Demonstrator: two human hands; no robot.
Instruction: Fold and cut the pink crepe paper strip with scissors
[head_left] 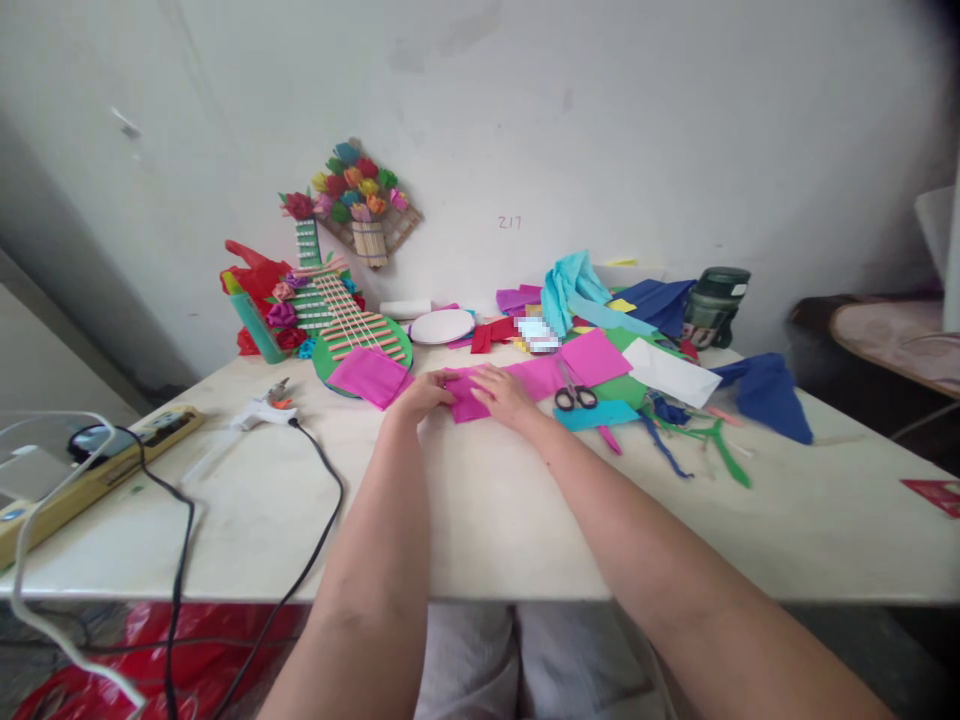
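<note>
A strip of pink crepe paper (469, 405) lies across the table in front of me. My left hand (426, 394) is at its left end, thumb and fingers closed on the edge. Flat on top of the strip rests my right hand (507, 394), its fingers somewhat apart. A folded pink paper piece (370, 375) sits just left of my left hand, over the lower part of a green paper guitar (322, 350). To the right of my right hand, black-handled scissors (576, 397) lie over the pink and light-blue paper.
A white glue gun (262, 412) with a black cord and a yellow power strip (161, 430) are at left. Colored paper scraps (772, 395), a white sheet (670, 372) and a dark green bottle (716, 305) stand or lie right. A flower craft (367, 205) leans against the wall.
</note>
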